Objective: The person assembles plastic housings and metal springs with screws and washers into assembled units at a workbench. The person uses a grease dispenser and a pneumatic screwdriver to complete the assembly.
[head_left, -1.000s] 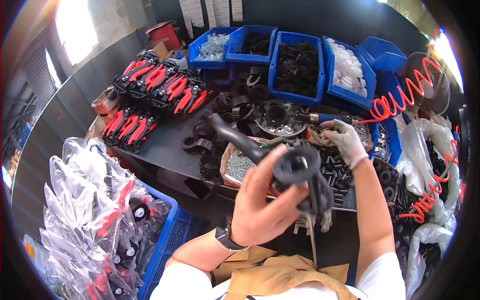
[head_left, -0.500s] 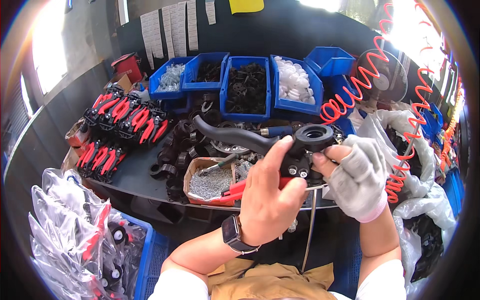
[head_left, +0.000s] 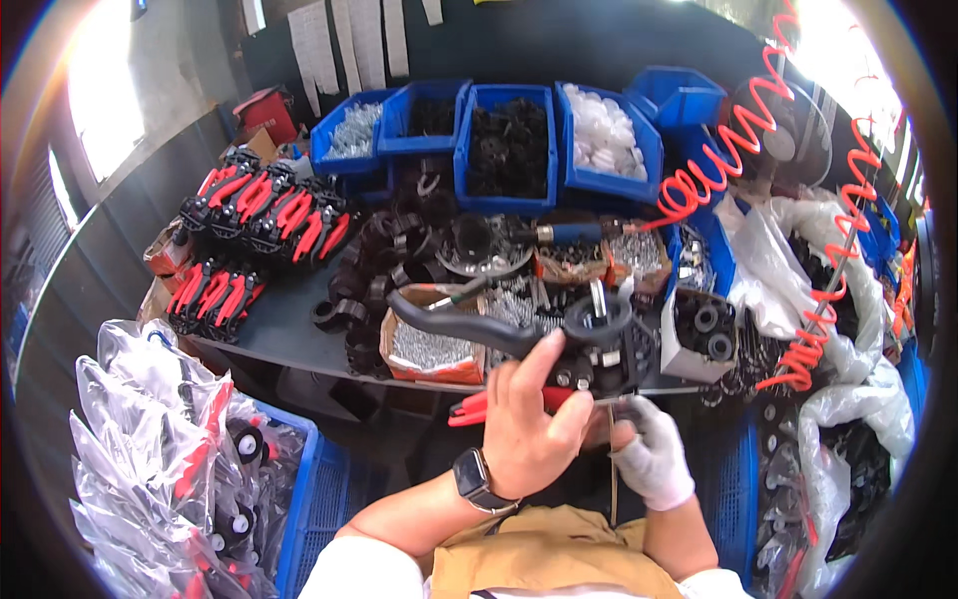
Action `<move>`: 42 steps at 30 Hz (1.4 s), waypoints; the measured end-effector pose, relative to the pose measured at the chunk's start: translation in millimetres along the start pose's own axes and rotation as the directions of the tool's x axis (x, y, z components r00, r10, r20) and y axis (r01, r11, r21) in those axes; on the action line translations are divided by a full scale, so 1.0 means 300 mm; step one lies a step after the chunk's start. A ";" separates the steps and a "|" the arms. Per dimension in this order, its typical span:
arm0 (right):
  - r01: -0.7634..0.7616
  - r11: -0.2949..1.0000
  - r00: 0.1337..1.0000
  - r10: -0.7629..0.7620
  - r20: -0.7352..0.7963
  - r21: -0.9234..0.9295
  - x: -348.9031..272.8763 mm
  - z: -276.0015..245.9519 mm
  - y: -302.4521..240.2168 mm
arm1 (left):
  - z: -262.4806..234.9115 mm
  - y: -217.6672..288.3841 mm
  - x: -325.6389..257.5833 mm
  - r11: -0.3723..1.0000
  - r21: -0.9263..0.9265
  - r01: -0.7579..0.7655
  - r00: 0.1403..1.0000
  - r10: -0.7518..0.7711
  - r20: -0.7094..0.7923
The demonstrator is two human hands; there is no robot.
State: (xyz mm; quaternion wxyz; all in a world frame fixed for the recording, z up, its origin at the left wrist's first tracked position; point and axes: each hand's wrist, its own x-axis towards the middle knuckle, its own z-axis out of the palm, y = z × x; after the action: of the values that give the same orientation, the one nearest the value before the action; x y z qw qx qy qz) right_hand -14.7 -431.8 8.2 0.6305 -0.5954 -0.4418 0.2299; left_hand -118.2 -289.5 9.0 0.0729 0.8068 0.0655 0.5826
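My bare left hand (head_left: 534, 419) wraps round a black assembly (head_left: 589, 371) with two bolt heads on its face. A long curved black handle (head_left: 459, 324) reaches left from it, and red grips (head_left: 474, 407) stick out below. On top of it sits a black open ring clamp (head_left: 599, 317), with a bright metal pin showing beside it. Just below the assembly's right side is my right hand (head_left: 654, 454) in a pale fingerless glove, fingers curled in and partly blurred; what they hold, if anything, cannot be made out. A thin metal rod (head_left: 614, 469) runs down beside it.
Behind stand blue bins of white caps (head_left: 604, 130), black parts (head_left: 506, 150) and clear pieces. A box of small metal parts (head_left: 429, 344) and black rings lie nearer. Red-and-black tools (head_left: 269, 210) are stacked left. A red coiled hose (head_left: 718, 170) hangs right; bagged parts (head_left: 160, 449) fill a crate.
My right hand has left the top of the assembly and moved down, toward my body. The thick round piece it was touching no longer shows on top. My left hand keeps its hold.
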 end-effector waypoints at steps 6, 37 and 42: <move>0.035 0.988 0.998 -0.042 0.043 0.153 0.079 0.067 -0.102 | -0.322 0.006 0.146 0.862 -0.492 0.122 0.954 0.035 0.298; 0.037 0.316 0.976 0.192 0.102 -0.948 0.635 0.051 0.426 | 0.069 -0.112 -0.470 0.634 -0.593 0.496 0.478 0.372 0.796; 0.237 0.087 0.967 0.076 0.244 -0.968 0.625 0.050 0.461 | -0.038 -0.456 0.078 0.755 -0.516 0.403 0.746 0.055 0.664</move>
State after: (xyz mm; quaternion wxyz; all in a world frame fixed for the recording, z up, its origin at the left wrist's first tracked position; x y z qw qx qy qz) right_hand 100.0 -245.0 -72.1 0.0195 -0.8068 -0.5827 -0.0958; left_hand -124.5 -150.3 7.8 0.4145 0.8721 -0.0826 0.2467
